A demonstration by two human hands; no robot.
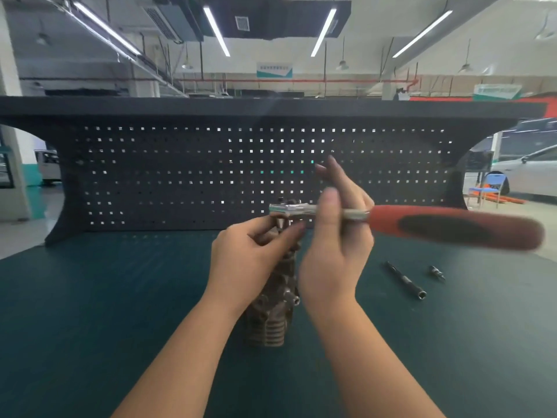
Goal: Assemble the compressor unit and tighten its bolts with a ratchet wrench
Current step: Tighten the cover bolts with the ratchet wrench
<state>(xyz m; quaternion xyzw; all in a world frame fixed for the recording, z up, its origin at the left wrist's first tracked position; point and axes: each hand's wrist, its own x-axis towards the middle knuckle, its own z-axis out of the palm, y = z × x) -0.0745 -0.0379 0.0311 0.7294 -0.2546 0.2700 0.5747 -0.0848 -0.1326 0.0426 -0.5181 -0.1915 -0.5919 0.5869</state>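
left hand (250, 254): I see fingers curled, pinching at the ratchet head
compressor (271, 312): upright on green surface (90, 312), between both wrists
right hand (334, 245): fingers grip ratchet wrench (422, 223) shaft, handle pointing right
extension bar (405, 280), small bit (437, 272): lying right

— Where's the compressor unit (272, 315)?
— Lower centre of the frame: dark finned metal, standing upright on the green bench.
— And the ratchet wrench (391, 220)?
— Level across its top, chrome head centre, red-and-black handle pointing right, blurred.
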